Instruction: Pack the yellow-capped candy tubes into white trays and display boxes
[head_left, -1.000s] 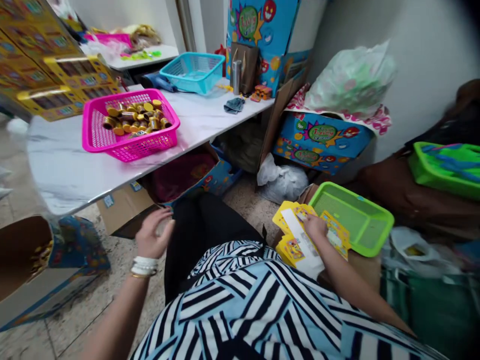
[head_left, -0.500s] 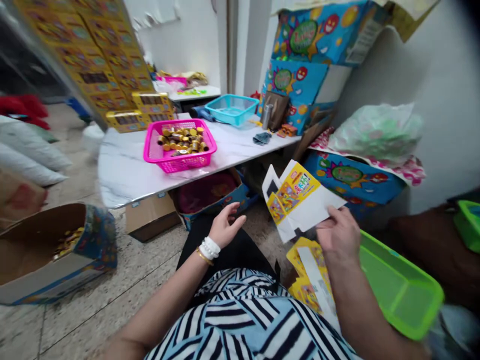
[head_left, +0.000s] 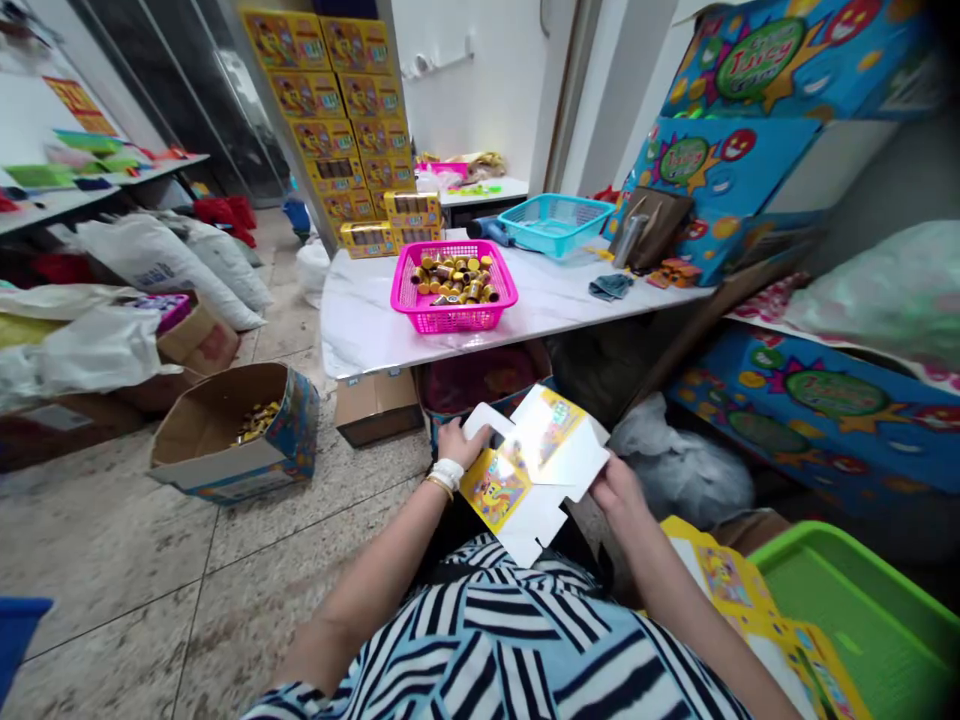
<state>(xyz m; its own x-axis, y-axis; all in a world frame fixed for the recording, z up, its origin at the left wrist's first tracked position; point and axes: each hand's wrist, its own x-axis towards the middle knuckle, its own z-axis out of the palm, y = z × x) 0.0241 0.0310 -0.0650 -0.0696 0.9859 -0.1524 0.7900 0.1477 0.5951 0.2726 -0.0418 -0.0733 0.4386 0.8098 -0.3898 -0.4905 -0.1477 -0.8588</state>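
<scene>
An unfolded yellow-and-white printed carton [head_left: 499,488] is held over my lap, its flaps spread and partly creased. My left hand [head_left: 463,445] grips its left flap, fingers partly hidden behind the card. At the right edge, my right hand [head_left: 616,487] pinches a white flap. By my right forearm lies a pile of more flat yellow cartons [head_left: 727,580], beside a green plastic tray [head_left: 862,590]. On the table ahead stands a pink basket [head_left: 454,318] holding many small gold-capped brown cylinders.
A white marble-pattern table [head_left: 360,325] bears a blue basket [head_left: 555,225] and stacked filled yellow boxes [head_left: 367,240]. An open cardboard box [head_left: 225,440] with gold pieces sits on the floor at left. Blue printed cartons [head_left: 742,165] are piled at right.
The carton came from the right to over my lap, carried by my right hand. My left hand, free before, now grips its left side. The view has turned rightward and tilted.
</scene>
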